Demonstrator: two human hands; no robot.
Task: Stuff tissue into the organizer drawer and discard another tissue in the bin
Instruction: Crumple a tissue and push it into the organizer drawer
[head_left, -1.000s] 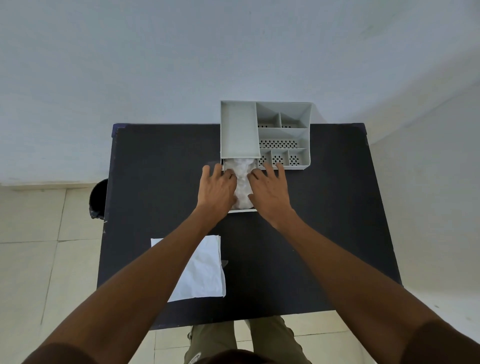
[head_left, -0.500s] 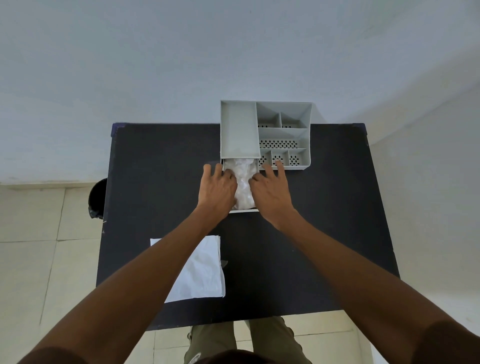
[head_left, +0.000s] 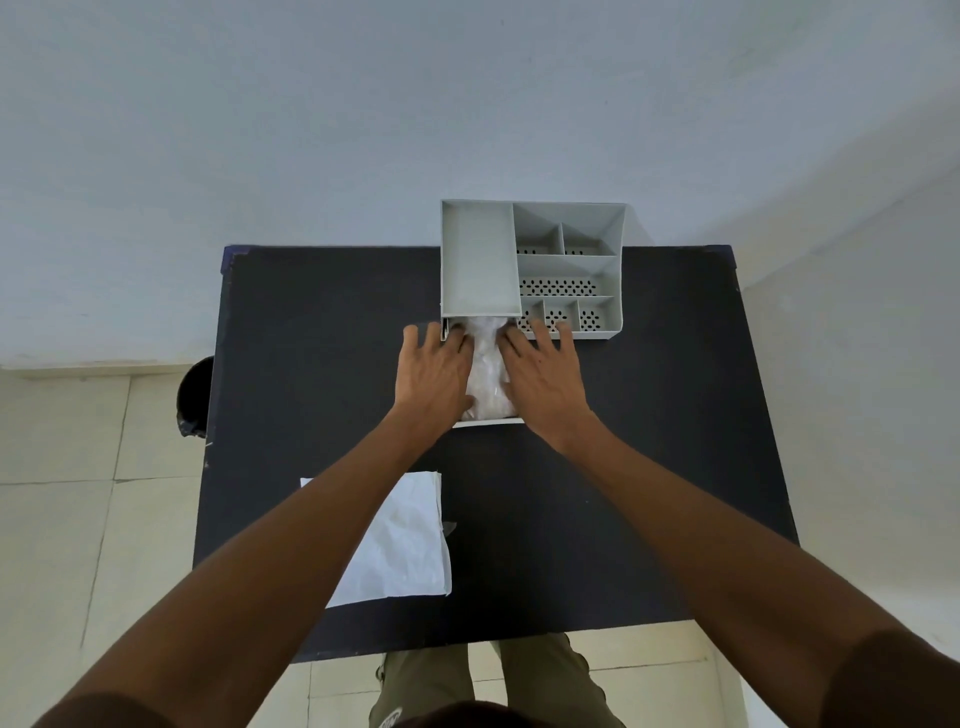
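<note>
A grey desk organizer (head_left: 480, 260) stands at the far edge of the black table. Its drawer (head_left: 488, 422) is pulled out toward me and holds a crumpled white tissue (head_left: 485, 374). My left hand (head_left: 434, 371) lies flat on the drawer's left side, fingers spread and pressing on the tissue. On the right side my right hand (head_left: 543, 376) does the same. A second, flat white tissue (head_left: 402, 545) lies on the table near the front edge, partly under my left forearm. The black bin (head_left: 195, 397) shows on the floor left of the table.
The black table (head_left: 649, 441) stands against a pale wall, with tiled floor to the left and front. The organizer's open compartments (head_left: 566, 270) sit to the right of the drawer. My legs show below the table's front edge.
Both hands have stayed on the drawer, fingers shifting slightly as they press the tissue down. The tissue looks a little more packed in.
</note>
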